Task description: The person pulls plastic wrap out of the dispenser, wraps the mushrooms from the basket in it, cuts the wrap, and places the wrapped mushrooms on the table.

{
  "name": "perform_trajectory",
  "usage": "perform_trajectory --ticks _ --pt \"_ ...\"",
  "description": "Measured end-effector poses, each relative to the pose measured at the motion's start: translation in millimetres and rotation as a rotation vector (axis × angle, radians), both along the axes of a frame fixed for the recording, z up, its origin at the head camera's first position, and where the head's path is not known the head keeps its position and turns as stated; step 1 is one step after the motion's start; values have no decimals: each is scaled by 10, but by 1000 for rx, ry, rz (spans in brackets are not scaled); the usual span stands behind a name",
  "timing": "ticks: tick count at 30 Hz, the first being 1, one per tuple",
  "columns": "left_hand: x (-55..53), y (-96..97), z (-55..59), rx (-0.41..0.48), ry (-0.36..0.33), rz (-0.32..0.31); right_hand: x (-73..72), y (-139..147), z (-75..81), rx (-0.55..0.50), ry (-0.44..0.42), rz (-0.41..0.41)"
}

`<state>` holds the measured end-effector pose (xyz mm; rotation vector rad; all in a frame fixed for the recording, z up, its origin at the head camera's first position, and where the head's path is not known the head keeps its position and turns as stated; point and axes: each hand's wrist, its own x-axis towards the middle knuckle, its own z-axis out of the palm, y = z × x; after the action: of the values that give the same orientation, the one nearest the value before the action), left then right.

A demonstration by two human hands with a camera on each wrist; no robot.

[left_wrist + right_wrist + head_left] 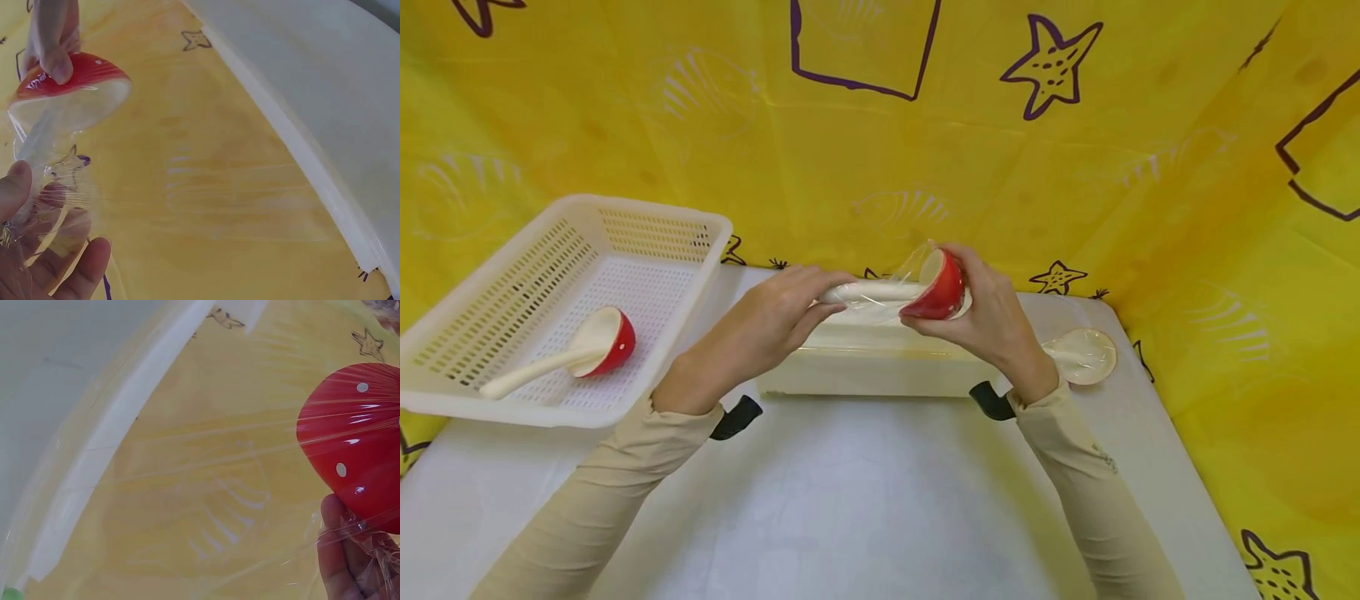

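Both hands hold a ladle with a red, white-dotted bowl [946,293] and a cream handle [876,291], raised in front of me. Clear plastic film [917,260] lies over it and stretches in thin creases across the red bowl [350,437]. My left hand [775,321] grips the handle's end, its thumb [15,190] on the film-covered handle in the left wrist view. Around the bowl curls my right hand [988,312], with the bowl's opening turned left toward the handle. The far side of the bowl is hidden by that hand.
Behind and below the hands stands a long cream box [880,371]. At left, a white perforated basket [662,217] contains another red ladle [617,346]. A film-wrapped ladle [1086,357] lies on the white table [850,500] at right. Yellow patterned cloth [880,150] hangs behind.
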<state>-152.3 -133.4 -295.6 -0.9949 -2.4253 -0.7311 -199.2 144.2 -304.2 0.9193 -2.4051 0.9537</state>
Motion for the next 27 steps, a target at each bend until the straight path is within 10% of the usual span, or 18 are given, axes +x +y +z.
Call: perform_trajectory --ticks 27 --pt "-218 -17 66 63 -5 13 -184 -28 133 -37 -11 23"
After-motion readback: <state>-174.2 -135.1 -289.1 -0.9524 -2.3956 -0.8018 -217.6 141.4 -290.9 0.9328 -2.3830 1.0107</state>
